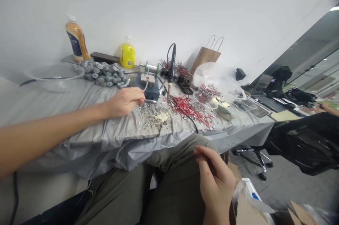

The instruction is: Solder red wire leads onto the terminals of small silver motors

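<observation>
My left hand point(124, 102) is closed, fingers pinched together, at the front left corner of a dark blue box-shaped device point(151, 96). Whatever its fingers may hold is too small or hidden. Above my lap, my right hand point(215, 179) has its fingers curled against the thumb, and I cannot make out anything between them. A soldering iron point(172, 66) stands tip down beside the device, and a spool of solder wire point(150, 69) sits behind it. To the right lies a heap of red wires point(189, 110). Small dark and pale scraps point(159, 117) cover the sheet before the device.
Silver cylindrical parts point(106, 75) are piled left of the device, near a clear plastic lid point(54, 73). An orange bottle point(76, 39), a yellow bottle point(127, 53) and a paper bag point(205, 57) stand along the wall. A black chair point(304, 143) is at right.
</observation>
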A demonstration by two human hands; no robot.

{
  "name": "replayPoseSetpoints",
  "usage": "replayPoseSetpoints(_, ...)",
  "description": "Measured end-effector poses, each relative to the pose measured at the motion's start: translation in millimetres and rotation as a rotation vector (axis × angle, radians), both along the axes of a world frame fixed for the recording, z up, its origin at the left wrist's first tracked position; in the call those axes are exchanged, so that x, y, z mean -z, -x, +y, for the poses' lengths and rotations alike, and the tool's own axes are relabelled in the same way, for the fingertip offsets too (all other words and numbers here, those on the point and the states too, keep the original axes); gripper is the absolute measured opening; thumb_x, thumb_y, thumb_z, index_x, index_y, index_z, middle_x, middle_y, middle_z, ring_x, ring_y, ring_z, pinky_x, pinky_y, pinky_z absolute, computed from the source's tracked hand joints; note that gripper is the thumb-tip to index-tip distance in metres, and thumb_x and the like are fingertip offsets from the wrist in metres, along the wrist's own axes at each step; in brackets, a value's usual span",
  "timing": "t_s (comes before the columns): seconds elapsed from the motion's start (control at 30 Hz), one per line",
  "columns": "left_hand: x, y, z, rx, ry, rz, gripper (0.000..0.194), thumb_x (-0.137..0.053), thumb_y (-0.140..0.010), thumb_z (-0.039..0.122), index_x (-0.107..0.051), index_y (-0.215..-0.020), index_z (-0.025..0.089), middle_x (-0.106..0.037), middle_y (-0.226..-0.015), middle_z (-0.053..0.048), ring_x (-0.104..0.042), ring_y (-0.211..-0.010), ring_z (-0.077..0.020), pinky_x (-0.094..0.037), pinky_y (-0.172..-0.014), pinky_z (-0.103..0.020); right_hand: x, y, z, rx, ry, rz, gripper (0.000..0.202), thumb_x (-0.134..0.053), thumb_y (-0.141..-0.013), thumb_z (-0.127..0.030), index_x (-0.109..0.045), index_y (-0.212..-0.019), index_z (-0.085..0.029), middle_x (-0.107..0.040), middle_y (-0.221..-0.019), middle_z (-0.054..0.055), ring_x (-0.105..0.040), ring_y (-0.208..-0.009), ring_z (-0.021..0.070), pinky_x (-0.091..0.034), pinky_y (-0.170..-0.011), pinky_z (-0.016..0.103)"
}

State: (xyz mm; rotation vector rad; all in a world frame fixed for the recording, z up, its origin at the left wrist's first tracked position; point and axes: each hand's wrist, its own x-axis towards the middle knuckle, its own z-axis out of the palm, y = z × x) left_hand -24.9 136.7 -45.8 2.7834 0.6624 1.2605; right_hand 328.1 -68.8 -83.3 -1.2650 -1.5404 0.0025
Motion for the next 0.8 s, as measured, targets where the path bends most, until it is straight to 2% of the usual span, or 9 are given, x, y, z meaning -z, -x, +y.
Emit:
replayPoseSetpoints(0.37,-0.8,-1.3,0.0,-0.033,-0.034,0.016,0.023,-0.071,-0.11,0.037,-0.073,-0.11,0.014,-0.075,-0.106,-0.006,-0.074,-0.096,-0.0208,-0.065,-0.094,-0.043,-1.7,-0.4,0.3,-0.004,-0.008,-0.021,0.02,-0.065,-0.104,-0.018,-0.081,-0.111,-0.029,-0.082,-0.099,-0.004,-0.078,-0.09,0.0113,-0.06,-0.085,0.015)
replayPoseSetpoints(0.8,-0.1,-2.6,-1.8,-0.068,-0.038,0.013,0.024,-0.071,-0.11,0.038,-0.073,-0.114,0.014,-0.075,-0.109,-0.007,-0.074,-0.097,-0.0212,-0.066,-0.093,-0.042,-0.6,-0.7,1.2,-0.007,-0.005,-0.014,0.02,-0.065,-0.104,-0.019,-0.08,-0.111,-0.03,-0.082,-0.098,-0.005,-0.078,-0.086,0.0105,-0.06,-0.082,0.014)
